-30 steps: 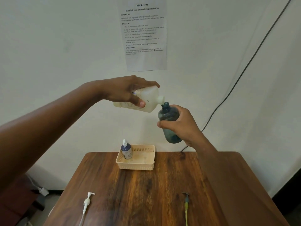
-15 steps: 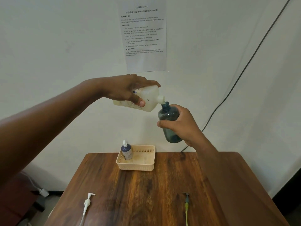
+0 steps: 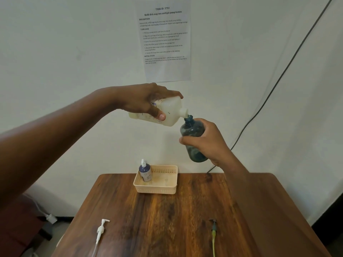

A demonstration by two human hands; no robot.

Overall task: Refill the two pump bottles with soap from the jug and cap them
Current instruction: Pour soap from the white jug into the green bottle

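While the left hand (image 3: 146, 103) grips the tilted white plastic jug (image 3: 167, 113), pouring into the right hand's (image 3: 207, 143) translucent teal bottle (image 3: 193, 132), capping likely follows.

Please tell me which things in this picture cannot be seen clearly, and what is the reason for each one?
Head view only:
- Soap stream: the jug spout meets the teal bottle mouth; flow is too small to see.
- Teal bottle's fill level: right hand covers its middle.
- Jug label: left hand hides it.
- White pump and yellow pump: tubes cut off by the bottom edge.
- Wall sheet: small print blurred.
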